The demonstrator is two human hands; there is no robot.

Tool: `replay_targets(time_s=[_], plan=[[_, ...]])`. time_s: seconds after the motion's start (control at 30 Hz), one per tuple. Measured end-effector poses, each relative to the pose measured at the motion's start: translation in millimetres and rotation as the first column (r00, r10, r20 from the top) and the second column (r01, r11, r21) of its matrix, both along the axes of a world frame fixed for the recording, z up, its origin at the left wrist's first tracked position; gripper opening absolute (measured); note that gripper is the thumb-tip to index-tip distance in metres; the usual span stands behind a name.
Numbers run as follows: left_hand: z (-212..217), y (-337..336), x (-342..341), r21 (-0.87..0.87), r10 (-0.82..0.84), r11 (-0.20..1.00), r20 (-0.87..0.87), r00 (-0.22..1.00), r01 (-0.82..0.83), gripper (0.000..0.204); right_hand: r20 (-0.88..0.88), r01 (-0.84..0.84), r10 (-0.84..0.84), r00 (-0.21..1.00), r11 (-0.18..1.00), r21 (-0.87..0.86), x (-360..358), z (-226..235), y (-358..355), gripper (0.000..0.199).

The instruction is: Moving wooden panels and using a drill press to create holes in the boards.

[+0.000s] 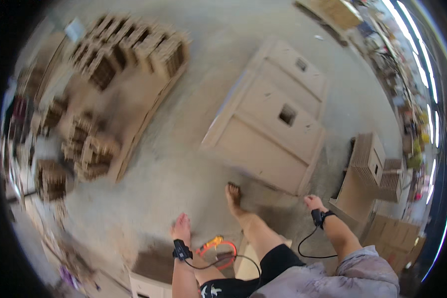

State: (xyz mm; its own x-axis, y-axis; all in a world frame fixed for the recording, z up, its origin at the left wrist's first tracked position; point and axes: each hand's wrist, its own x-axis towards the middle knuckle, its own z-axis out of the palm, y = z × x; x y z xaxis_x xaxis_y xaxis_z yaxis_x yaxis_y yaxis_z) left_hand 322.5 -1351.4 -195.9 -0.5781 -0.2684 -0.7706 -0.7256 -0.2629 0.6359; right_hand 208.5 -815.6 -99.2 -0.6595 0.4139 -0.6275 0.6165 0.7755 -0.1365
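My left hand (181,227) hangs over the floor with its fingers loosely stretched out and nothing visible in them. My right hand (314,202) is just off the near right corner of a big tan cardboard box (263,134), fingers loosely bent and apart, holding nothing that I can see. Motion blurs both hands somewhat. The box lies on the floor ahead of me, with two raised bands across its top and two square cutouts. A black device with a cable is strapped to each wrist. An orange looped hose (232,248) with a yellow fitting (214,242) is beside my left forearm.
At the far left, stacks of slotted cardboard pieces (134,44) stand on a large brown sheet (146,119). More folded cardboard (367,159) stands at the right, near a brown carton (392,241). Loaded shelves (407,99) run along the right. My bare foot (233,198) is near the box.
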Motion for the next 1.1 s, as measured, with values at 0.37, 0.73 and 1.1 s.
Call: replay_targets(time_s=[0.37,0.73,1.1], plan=[[-9,46,-91,-0.299,-0.704,0.659,0.078,0.706,0.690,0.044,0.204,-0.090,0.139,0.969,0.969,-0.232,154,24,-29,0.043],[7,-42,-57,-0.409,-0.704,0.558,0.227,0.673,0.722,0.043,-0.010,0.189,-0.200,0.980,0.943,-0.275,104,4,-58,0.042],[-24,-46,2,-0.290,-0.704,0.426,0.488,0.516,0.857,0.047,-0.176,0.453,-0.505,0.845,0.851,-0.266,-30,-40,11,0.053]])
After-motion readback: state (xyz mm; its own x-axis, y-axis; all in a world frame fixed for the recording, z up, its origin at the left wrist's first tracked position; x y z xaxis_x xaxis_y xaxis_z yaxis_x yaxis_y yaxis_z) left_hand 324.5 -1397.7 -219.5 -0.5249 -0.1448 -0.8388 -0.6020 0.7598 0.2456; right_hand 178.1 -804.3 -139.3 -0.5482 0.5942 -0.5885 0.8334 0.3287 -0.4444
